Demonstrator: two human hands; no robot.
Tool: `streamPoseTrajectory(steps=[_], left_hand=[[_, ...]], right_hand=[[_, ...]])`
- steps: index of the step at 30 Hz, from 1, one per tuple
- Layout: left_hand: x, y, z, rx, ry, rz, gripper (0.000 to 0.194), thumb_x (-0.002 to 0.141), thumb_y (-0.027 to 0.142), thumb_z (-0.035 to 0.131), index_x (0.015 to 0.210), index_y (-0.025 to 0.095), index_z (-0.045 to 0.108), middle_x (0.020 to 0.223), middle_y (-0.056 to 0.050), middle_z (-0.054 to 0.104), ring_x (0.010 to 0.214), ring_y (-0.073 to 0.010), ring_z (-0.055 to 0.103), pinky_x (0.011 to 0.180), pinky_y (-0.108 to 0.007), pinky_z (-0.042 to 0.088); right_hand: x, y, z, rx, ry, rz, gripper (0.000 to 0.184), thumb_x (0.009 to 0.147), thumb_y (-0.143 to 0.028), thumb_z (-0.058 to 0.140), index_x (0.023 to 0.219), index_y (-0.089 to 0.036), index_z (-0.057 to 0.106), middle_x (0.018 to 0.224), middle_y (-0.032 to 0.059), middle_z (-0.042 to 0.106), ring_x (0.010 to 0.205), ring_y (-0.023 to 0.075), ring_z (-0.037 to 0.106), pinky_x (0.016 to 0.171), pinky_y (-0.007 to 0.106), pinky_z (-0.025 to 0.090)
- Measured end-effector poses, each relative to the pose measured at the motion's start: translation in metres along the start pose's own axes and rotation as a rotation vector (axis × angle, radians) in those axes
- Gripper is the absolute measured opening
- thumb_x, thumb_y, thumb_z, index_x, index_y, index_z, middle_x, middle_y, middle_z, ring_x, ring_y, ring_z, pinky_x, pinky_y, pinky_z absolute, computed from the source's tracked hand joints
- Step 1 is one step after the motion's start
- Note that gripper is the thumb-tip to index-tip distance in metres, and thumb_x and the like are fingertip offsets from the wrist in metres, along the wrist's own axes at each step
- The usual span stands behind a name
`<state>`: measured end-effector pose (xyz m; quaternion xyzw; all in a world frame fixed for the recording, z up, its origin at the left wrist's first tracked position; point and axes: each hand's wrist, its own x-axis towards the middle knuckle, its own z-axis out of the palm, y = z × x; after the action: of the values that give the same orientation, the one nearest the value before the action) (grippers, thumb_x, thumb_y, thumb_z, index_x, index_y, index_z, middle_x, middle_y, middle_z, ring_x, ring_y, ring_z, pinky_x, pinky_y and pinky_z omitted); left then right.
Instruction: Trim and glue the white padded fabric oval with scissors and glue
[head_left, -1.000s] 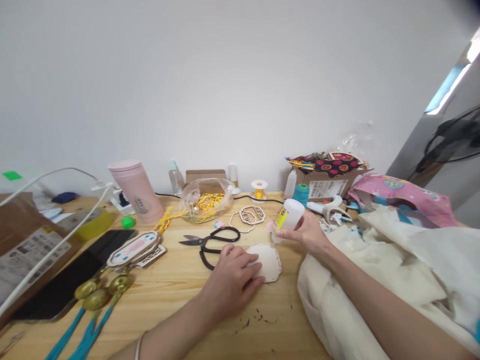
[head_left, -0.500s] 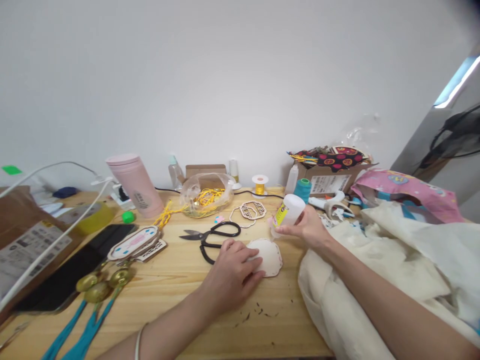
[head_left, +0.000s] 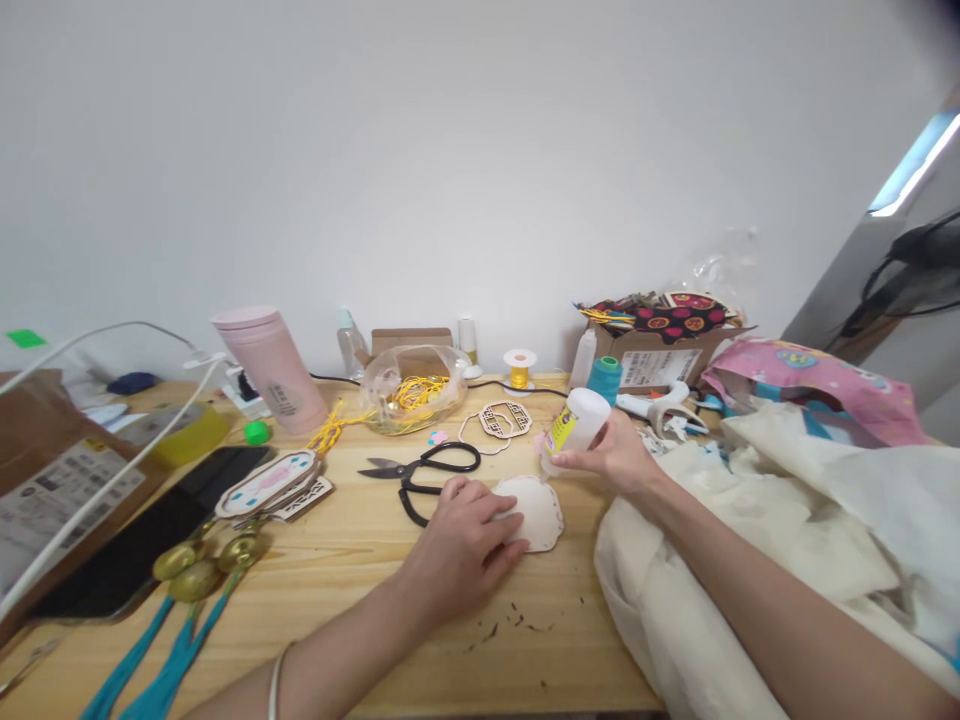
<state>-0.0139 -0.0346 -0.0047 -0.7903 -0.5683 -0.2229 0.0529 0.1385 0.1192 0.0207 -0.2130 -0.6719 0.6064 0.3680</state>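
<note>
My right hand (head_left: 616, 455) is wrapped around a white glue bottle (head_left: 577, 425) with a yellow label. The bottle is tipped, its narrow end pointing down at the upper right edge of a flat white piece with a scalloped rim (head_left: 538, 515). Whether the tip touches the piece is hard to see. My left hand (head_left: 469, 535) holds that piece against the table by its left side, fingers curved over it. Just beyond my left hand lie black-handled scissors (head_left: 420, 475), partly covered by it. Behind them rests a cut-out wooden frame (head_left: 505, 420).
Cream cloth (head_left: 780, 500) fills the right side. Left are decorated wooden pieces (head_left: 266, 485), brass bells with teal tassels (head_left: 196, 578), a phone (head_left: 112, 560) and a pink tumbler (head_left: 274, 370). At the back stand a yellow thread spool (head_left: 519, 372) and a cardboard box (head_left: 660, 360).
Almost nothing differs. Both hands, the glue bottle and the white piece keep nearly the same places, with only a very slight shift.
</note>
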Motion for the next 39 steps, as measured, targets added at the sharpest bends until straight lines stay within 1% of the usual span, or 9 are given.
streamPoseTrajectory(steps=[5, 9, 14, 19, 24, 28, 33, 37, 39], left_hand=[[0.0, -0.002, 0.001, -0.004, 0.004, 0.002, 0.02, 0.082, 0.028, 0.045, 0.091, 0.021, 0.061, 0.097, -0.002, 0.065, 0.08, -0.0179, 0.047, 0.076, -0.041, 0.031], [0.0, -0.001, 0.0, -0.004, 0.005, 0.001, 0.02, 0.082, 0.027, 0.045, 0.091, 0.021, 0.062, 0.096, -0.002, 0.065, 0.081, -0.0181, 0.047, 0.077, -0.041, 0.031], [0.0, 0.0, 0.0, -0.006, 0.007, -0.004, 0.02, 0.082, 0.027, 0.045, 0.091, 0.021, 0.062, 0.096, -0.003, 0.065, 0.081, -0.0183, 0.048, 0.077, -0.041, 0.031], [0.0, 0.0, -0.001, -0.009, 0.003, -0.001, 0.02, 0.081, 0.027, 0.045, 0.091, 0.021, 0.061, 0.097, -0.003, 0.064, 0.08, -0.0183, 0.048, 0.076, -0.041, 0.031], [0.0, 0.001, -0.002, -0.006, 0.006, -0.005, 0.019, 0.081, 0.026, 0.045, 0.091, 0.022, 0.061, 0.096, -0.003, 0.065, 0.08, -0.0183, 0.048, 0.077, -0.041, 0.031], [0.0, 0.001, -0.001, -0.005, 0.01, 0.002, 0.019, 0.081, 0.026, 0.046, 0.092, 0.022, 0.061, 0.096, -0.003, 0.065, 0.08, -0.0181, 0.049, 0.076, -0.041, 0.031], [0.0, 0.001, -0.002, -0.001, 0.009, -0.002, 0.019, 0.081, 0.026, 0.046, 0.091, 0.023, 0.062, 0.096, -0.003, 0.065, 0.081, -0.018, 0.049, 0.076, -0.04, 0.031], [-0.001, 0.001, -0.001, -0.005, 0.018, -0.003, 0.019, 0.081, 0.026, 0.046, 0.091, 0.022, 0.061, 0.096, -0.003, 0.065, 0.081, -0.0181, 0.049, 0.077, -0.041, 0.031], [-0.001, 0.001, -0.001, -0.008, 0.013, -0.006, 0.02, 0.081, 0.027, 0.045, 0.091, 0.022, 0.061, 0.097, -0.002, 0.065, 0.082, -0.0184, 0.048, 0.077, -0.041, 0.03]], right_hand=[[-0.001, -0.003, -0.003, -0.028, -0.034, 0.031, 0.042, 0.039, -0.023, 0.079, 0.073, -0.016, 0.055, 0.071, 0.0011, 0.063, 0.064, 0.0161, 0.058, 0.061, 0.028, 0.047], [-0.001, -0.002, -0.004, -0.008, -0.004, 0.018, 0.045, 0.038, -0.023, 0.08, 0.074, -0.016, 0.054, 0.071, 0.0, 0.062, 0.063, 0.0154, 0.057, 0.061, 0.028, 0.048], [-0.001, -0.002, -0.005, -0.042, -0.036, 0.023, 0.042, 0.04, -0.024, 0.079, 0.073, -0.016, 0.055, 0.071, 0.0012, 0.063, 0.064, 0.016, 0.058, 0.061, 0.029, 0.048], [-0.002, -0.006, -0.006, -0.049, -0.011, 0.039, 0.044, 0.038, -0.025, 0.079, 0.073, -0.015, 0.055, 0.07, 0.0015, 0.063, 0.064, 0.0166, 0.058, 0.062, 0.03, 0.048], [-0.004, -0.007, -0.004, -0.05, -0.053, 0.042, 0.045, 0.039, -0.027, 0.08, 0.075, -0.015, 0.056, 0.074, 0.0034, 0.065, 0.066, 0.0185, 0.059, 0.063, 0.032, 0.048], [-0.005, -0.007, -0.006, -0.069, -0.026, 0.038, 0.043, 0.041, -0.028, 0.079, 0.075, -0.015, 0.057, 0.075, 0.0045, 0.065, 0.066, 0.0189, 0.06, 0.061, 0.031, 0.049], [-0.004, -0.005, -0.01, -0.05, -0.108, 0.016, 0.04, 0.044, -0.024, 0.078, 0.077, -0.015, 0.058, 0.074, 0.0033, 0.066, 0.066, 0.0181, 0.06, 0.063, 0.03, 0.049], [-0.005, -0.004, -0.011, -0.066, -0.029, 0.025, 0.043, 0.042, -0.025, 0.079, 0.077, -0.015, 0.057, 0.071, 0.0025, 0.065, 0.064, 0.0181, 0.06, 0.062, 0.031, 0.048], [-0.005, -0.004, -0.01, -0.066, -0.044, 0.025, 0.042, 0.041, -0.025, 0.079, 0.076, -0.015, 0.057, 0.071, 0.0026, 0.065, 0.064, 0.0182, 0.06, 0.062, 0.031, 0.048]])
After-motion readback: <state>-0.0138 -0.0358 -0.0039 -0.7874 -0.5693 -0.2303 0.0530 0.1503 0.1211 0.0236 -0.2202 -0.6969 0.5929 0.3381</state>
